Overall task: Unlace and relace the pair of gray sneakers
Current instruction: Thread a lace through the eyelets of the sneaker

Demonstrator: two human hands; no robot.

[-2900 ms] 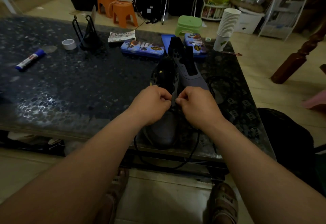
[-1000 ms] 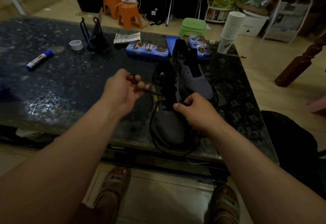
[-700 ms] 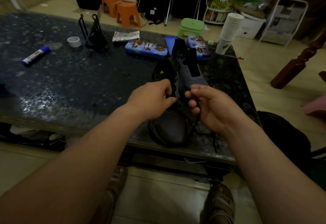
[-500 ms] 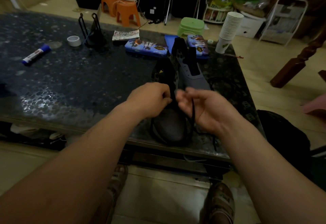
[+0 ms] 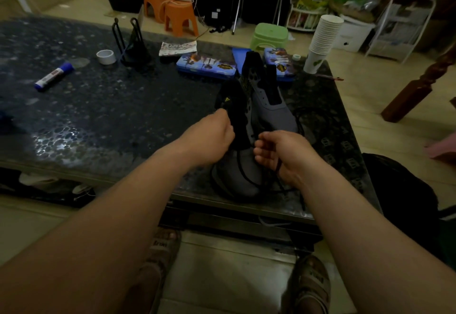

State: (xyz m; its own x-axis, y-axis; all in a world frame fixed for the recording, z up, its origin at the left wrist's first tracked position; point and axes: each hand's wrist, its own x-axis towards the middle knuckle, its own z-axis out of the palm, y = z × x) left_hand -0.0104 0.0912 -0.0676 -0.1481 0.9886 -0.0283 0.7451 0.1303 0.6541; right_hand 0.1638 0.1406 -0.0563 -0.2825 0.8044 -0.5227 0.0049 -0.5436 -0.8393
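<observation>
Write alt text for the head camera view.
Two bare hands work on a gray sneaker at the near edge of a dark speckled table: the left hand grips its black upper, the right hand pinches its black lace. A second gray sneaker stands just behind.

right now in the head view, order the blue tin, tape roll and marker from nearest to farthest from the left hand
1. Blue tin, straight ahead of the left hand.
2. Tape roll, ahead and to the left.
3. Marker, farthest out to the left.
</observation>
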